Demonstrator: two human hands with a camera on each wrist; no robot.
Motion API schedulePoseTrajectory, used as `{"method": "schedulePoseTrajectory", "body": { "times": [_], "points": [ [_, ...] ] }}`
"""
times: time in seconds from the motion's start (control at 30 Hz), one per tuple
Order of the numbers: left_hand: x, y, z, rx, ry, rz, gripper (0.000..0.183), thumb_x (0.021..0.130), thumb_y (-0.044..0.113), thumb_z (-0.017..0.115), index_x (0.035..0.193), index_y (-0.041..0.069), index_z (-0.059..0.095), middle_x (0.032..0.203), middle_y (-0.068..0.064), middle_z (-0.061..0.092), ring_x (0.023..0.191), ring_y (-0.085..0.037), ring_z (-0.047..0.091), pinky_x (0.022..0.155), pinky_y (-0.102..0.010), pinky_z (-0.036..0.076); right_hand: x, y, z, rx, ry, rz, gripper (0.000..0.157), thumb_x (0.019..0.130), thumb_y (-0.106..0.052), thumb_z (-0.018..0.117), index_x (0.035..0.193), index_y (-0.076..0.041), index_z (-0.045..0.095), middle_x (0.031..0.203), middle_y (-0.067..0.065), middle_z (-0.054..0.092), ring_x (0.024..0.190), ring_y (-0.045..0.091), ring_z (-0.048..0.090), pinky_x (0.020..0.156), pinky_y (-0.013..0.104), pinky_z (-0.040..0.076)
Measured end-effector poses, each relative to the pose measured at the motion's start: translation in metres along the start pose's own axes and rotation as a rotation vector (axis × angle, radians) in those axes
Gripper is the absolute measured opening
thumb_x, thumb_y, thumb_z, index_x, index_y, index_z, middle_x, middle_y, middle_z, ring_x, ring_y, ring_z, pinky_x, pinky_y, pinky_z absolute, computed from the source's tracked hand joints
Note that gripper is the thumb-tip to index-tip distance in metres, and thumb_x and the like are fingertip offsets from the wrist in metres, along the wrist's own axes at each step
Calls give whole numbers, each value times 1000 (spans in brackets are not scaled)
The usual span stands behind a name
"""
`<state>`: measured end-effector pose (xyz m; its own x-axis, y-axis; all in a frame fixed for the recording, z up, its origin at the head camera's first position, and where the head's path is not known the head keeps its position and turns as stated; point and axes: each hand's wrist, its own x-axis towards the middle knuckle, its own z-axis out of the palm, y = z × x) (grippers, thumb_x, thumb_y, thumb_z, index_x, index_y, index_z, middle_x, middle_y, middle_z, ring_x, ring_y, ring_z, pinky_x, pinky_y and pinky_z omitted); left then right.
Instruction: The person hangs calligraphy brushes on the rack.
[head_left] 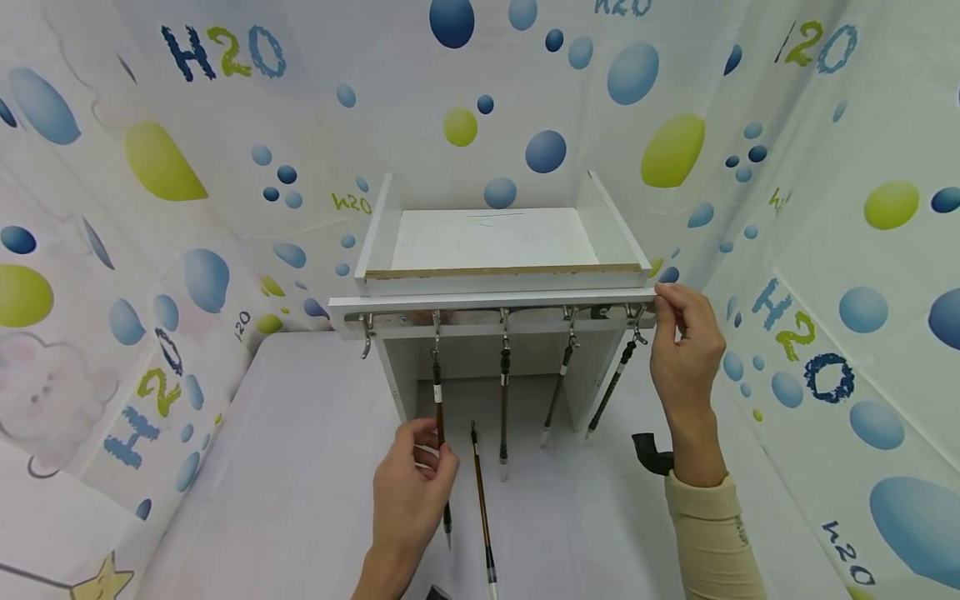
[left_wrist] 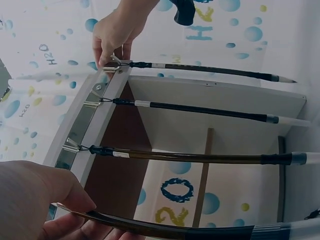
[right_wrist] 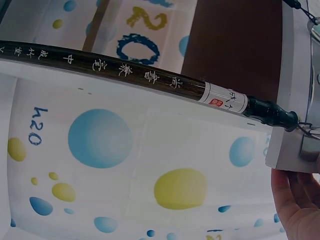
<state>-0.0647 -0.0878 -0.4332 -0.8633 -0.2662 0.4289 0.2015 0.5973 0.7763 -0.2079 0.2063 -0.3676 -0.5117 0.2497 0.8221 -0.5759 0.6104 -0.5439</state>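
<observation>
My left hand (head_left: 412,492) pinches a calligraphy brush (head_left: 438,398) between thumb and fingers, around the handle. That brush points tip down below the second hook from the left; whether its loop sits on the hook I cannot tell. Three more calligraphy brushes hang by their loops from hooks farther right: a brown one (left_wrist: 190,156), a dark one (left_wrist: 200,111) and the rightmost (right_wrist: 125,72), whose handle carries white characters. At the right end of the white rack's top board (head_left: 480,297), my right hand (head_left: 686,350) grips the corner with thumb and fingers.
Another brush (head_left: 481,492) lies on the white surface in front of the rack. The leftmost hook (head_left: 367,336) holds no brush. An open-topped white tray section (head_left: 495,237) sits on top of the rack. Patterned curtains (head_left: 300,125) surround it. A black strap piece (head_left: 652,454) juts beside my right wrist.
</observation>
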Motion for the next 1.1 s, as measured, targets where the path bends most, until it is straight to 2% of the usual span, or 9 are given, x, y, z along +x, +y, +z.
{"method": "schedulePoseTrajectory", "body": {
  "times": [0.3,0.6,0.8,0.87,1.03,1.1],
  "points": [
    [2,0,0,3,-7,14,34,81,-2,70,114,4,62,88,-2,69,67,-3,62,57,-17,54,0,-3,1,5,3,6,21,97,0,61,115,7,69,115,24,68,104,34,69,95,7,46],
    [3,0,-1,14,-10,14,34,81,-1,70,114,4,62,88,-3,69,66,-4,61,56,-18,53,1,-4,1,-5,6,15,22,97,0,60,116,6,69,116,24,68,103,32,69,95,8,47],
    [6,-1,-1,19,-4,41,34,82,-2,70,115,3,62,88,-4,69,65,-4,60,55,-18,52,0,-3,1,-7,8,15,21,97,0,61,115,7,69,115,23,68,103,30,69,95,7,47],
    [7,-1,0,17,0,44,34,81,-2,70,114,2,63,88,-4,69,65,-4,60,54,-18,52,0,-4,2,-8,11,14,21,97,0,61,115,7,69,115,23,69,103,26,69,95,7,47],
    [9,-3,1,19,-1,32,33,82,-1,69,114,2,63,88,-4,69,64,-4,60,53,-18,50,0,-4,3,-7,20,8,20,97,0,61,114,7,69,114,23,69,103,4,64,94,7,47],
    [10,-5,2,17,-4,30,32,83,-1,68,114,2,63,88,-5,70,64,-5,61,53,-18,50,0,-3,3,-7,22,6,20,97,0,61,114,7,69,114,23,69,103,0,62,93,7,47]
  ]
}}
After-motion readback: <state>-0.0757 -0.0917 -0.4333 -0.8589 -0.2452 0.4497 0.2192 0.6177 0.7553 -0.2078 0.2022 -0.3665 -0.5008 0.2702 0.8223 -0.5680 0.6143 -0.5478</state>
